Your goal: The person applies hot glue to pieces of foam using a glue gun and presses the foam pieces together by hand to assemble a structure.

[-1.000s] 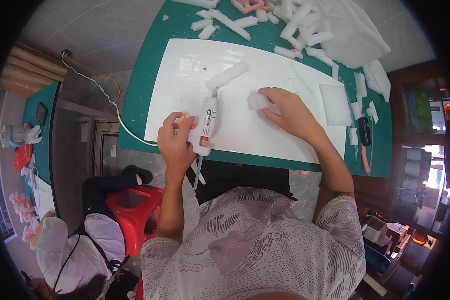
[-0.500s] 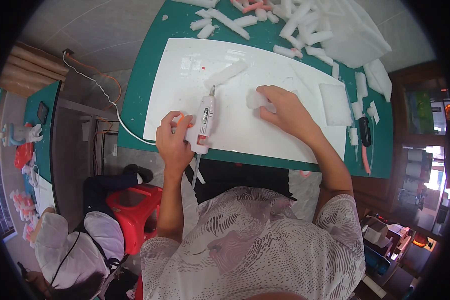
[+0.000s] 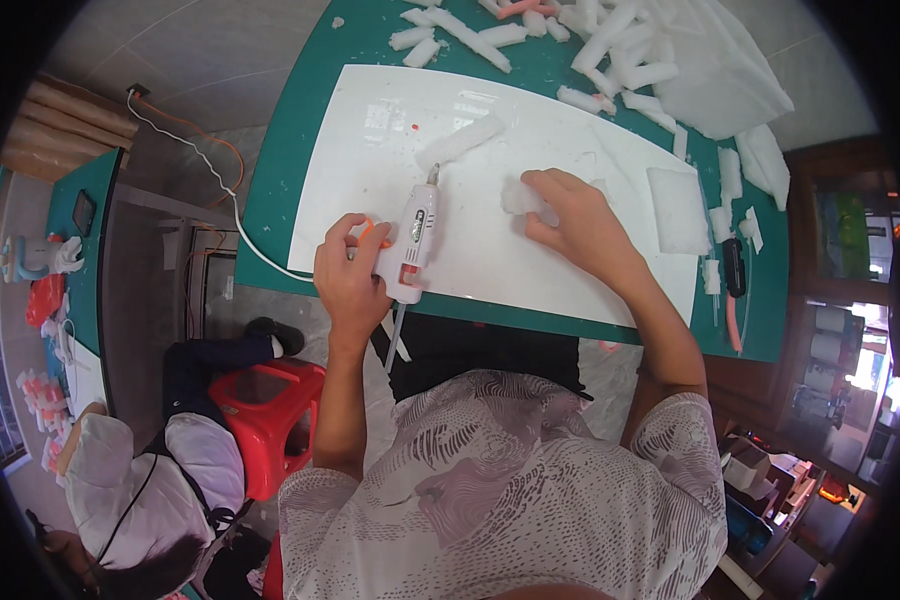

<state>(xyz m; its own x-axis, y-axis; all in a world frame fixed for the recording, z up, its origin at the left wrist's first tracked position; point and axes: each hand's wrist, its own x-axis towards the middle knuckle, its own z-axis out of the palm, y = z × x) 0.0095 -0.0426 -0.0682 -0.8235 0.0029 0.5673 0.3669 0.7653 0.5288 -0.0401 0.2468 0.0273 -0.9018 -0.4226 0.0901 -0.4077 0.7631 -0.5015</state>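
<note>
My left hand (image 3: 352, 288) grips a white hot glue gun (image 3: 417, 232) by its handle. A clear glue stick (image 3: 396, 338) pokes out of the gun's rear end, past the table edge. The metal nozzle lies close to the near end of a white foam strip (image 3: 460, 140) on the white board (image 3: 370, 120). Pinched between the thumb and fingers of my right hand (image 3: 592, 232) is a small white foam piece (image 3: 515, 197), partly hidden by the fingertips. It is just above or on the board; I cannot tell which.
White foam pieces (image 3: 610, 40) and a few pink ones crowd the far side of the green table (image 3: 270, 235). At right lie a foam slab (image 3: 678, 210) and a black-handled tool (image 3: 734, 268). A white cord (image 3: 255, 255) runs off left. Another person (image 3: 160, 480) is at lower left, beside a red stool (image 3: 270, 400).
My view has shifted slightly, so the table appears a little higher and further right. Both hands keep their holds, with hardly any movement over the board.
</note>
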